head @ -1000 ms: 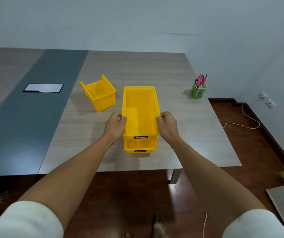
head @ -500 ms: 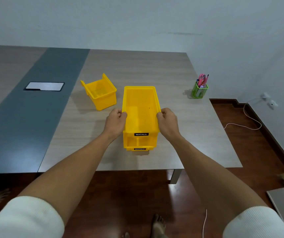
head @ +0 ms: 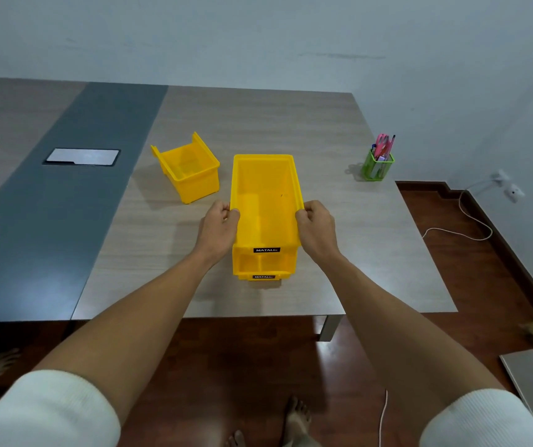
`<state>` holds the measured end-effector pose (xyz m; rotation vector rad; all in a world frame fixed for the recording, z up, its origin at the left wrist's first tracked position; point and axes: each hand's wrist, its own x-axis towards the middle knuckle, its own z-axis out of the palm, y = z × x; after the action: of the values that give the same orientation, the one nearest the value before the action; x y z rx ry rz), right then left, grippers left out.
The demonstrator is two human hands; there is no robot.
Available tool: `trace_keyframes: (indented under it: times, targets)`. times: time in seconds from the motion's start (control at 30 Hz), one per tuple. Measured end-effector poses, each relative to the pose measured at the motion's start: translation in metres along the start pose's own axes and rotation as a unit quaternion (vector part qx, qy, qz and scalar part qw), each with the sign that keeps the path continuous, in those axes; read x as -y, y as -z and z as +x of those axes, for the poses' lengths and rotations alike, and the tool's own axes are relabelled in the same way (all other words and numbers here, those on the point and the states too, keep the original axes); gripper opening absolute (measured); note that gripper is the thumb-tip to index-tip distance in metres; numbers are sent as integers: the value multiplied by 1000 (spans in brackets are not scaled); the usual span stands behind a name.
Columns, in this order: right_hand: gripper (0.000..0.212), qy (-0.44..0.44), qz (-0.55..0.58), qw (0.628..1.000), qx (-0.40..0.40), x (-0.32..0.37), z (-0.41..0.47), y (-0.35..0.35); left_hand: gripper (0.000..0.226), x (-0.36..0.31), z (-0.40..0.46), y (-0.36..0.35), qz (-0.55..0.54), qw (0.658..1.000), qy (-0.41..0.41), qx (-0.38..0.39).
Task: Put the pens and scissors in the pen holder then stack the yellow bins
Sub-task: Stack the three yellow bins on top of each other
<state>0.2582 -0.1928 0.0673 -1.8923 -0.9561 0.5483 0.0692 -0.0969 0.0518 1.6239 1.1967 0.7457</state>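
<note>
A large yellow bin (head: 263, 195) sits on top of a second yellow bin (head: 263, 269) near the table's front edge; both show a black label. My left hand (head: 218, 229) grips the top bin's left rim and my right hand (head: 316, 229) grips its right rim. A smaller yellow bin (head: 189, 171) stands alone to the left and farther back, turned at an angle. At the table's right edge a green mesh pen holder (head: 377, 166) holds pens and pink-handled scissors (head: 382, 145).
The wooden table (head: 258, 117) has a dark grey strip (head: 65, 201) on the left with a white panel (head: 83, 156) set in it. A white cable (head: 461, 227) lies on the floor at right. Bare feet (head: 294, 421) show below.
The top bin has moved slightly away from me over the lower bin, so more of the lower bin's front shows. Both hands keep their grip on its rims.
</note>
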Motion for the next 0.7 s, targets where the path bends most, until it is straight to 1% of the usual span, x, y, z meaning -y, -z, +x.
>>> trace_keyframes:
  times: [0.3,0.43,0.5,0.6,0.63,0.7]
  targets:
    - [10,1,8,1000,-1,1,2,0,33,7,11,0,12,1000,-24,-1]
    - [12,-11,12,1000,5,-5,2,-3,30,13,10,-2,7,1000,-18,20]
    - [15,-9,16,1000,13,-10,-1,-4,36,18,3,-1,-7,999,-14,34]
    - [22,-7,40,998,46,-18,-5,-4,56,27,-4,1,-17,998,-3,56]
    - [21,-9,46,997,65,-22,-6,-4,57,30,-7,1,-27,997,5,72]
    - [18,-19,46,994,100,-33,-11,-3,48,35,-13,-1,-50,992,20,114]
